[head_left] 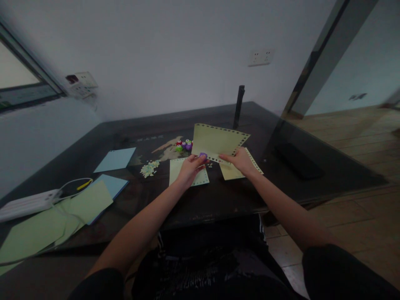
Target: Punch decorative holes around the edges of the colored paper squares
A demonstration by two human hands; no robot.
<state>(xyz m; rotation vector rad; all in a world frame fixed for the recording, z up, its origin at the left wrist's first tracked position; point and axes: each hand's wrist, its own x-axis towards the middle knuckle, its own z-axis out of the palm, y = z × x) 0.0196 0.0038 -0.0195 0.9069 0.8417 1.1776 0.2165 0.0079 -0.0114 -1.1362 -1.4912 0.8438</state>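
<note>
My left hand [188, 170] is closed round a small purple paper punch [203, 156] at the lower edge of a pale yellow sheet [215, 139]. Small punched holes run along the sheet's top, right and lower edges. On the right, my right hand [240, 161] pinches the same sheet by its lower edge and keeps it tilted above the table. Under my left hand lies a pale green sheet [175, 168] with holes along its edges. Another yellow sheet [233, 171], also punched, lies beneath my right hand. Several red, green and purple punches [184, 146] stand behind the left hand.
Paper bits [150, 168] form a pile on the dark table [150, 200]. Blue sheets [115, 160] and green sheets [40, 225] lie at the left beside a white power strip [29, 205] with a cable. A black upright post [239, 106] stands at the back; a dark flat object [298, 160] lies right.
</note>
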